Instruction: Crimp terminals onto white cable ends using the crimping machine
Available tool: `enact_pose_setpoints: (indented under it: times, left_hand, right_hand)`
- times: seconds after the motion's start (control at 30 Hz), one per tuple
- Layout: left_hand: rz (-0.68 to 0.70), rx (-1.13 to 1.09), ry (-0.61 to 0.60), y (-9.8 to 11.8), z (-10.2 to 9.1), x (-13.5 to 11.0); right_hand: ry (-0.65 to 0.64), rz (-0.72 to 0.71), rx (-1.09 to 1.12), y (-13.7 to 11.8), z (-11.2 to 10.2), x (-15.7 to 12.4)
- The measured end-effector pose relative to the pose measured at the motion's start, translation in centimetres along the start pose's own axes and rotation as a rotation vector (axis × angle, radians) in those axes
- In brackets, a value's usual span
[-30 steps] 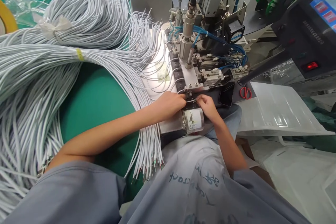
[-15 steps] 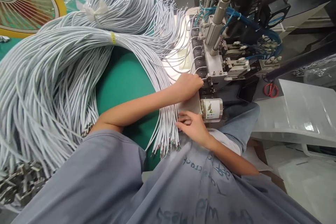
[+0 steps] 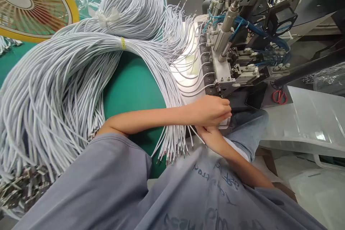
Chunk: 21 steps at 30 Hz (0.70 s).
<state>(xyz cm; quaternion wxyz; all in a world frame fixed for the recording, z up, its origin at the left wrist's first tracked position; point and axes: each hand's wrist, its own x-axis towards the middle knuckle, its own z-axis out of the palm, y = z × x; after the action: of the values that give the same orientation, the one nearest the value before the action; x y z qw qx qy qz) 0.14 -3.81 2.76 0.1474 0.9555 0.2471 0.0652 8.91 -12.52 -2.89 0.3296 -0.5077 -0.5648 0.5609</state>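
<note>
My left hand (image 3: 211,110) is closed just below the fixture, its fingers curled together. Anything pinched in it is hidden from above. My right hand (image 3: 208,133) lies under it, mostly covered, with its fingers out of sight. Beneath both hands a labelled jar is almost entirely covered. Left of my hands, a bundle of white cables (image 3: 174,140) hangs past my left forearm, with thin coloured wires at the stripped ends. Several single cables run into the black slotted fixture (image 3: 208,68) of the machine.
The pneumatic press (image 3: 222,61) with blue tubes rises at the right. A yellow-rimmed fan (image 3: 74,9) stands at upper left. Large cable coils (image 3: 54,79) cover the green table (image 3: 132,82). Red scissors (image 3: 279,97) and a phone-like black slab (image 3: 256,95) lie right of the press.
My left hand has moved from the fixture's near slot down toward me, over the jar and my right hand. One more cable now sits in the fixture. The view has shifted slightly.
</note>
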Motion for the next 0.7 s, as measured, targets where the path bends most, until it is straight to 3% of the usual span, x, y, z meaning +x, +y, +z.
enact_pose_setpoints:
  times: [0.17,0.3,0.37,0.53,0.7]
  left_hand:
    - [0.075,-0.362,0.008,-0.2,0.7,-0.2]
    - [0.045,-0.480,0.121,-1.5,1.4,0.1]
    - [0.034,-0.489,0.230,-2.0,1.6,0.3]
    - [0.056,-0.555,0.388,-2.6,1.1,0.5]
    - [0.047,-0.582,0.392,-2.4,0.8,0.4]
  right_hand:
    - [0.041,0.007,-0.202,-1.3,-5.1,-0.7]
    - [0.387,-0.049,-0.043,-1.5,-7.9,0.0]
    - [0.471,-0.094,0.109,-1.5,-8.4,0.6]
    - [0.355,-0.186,0.452,-1.5,-8.5,1.7]
    - [0.365,-0.261,0.445,-1.0,-8.1,2.8]
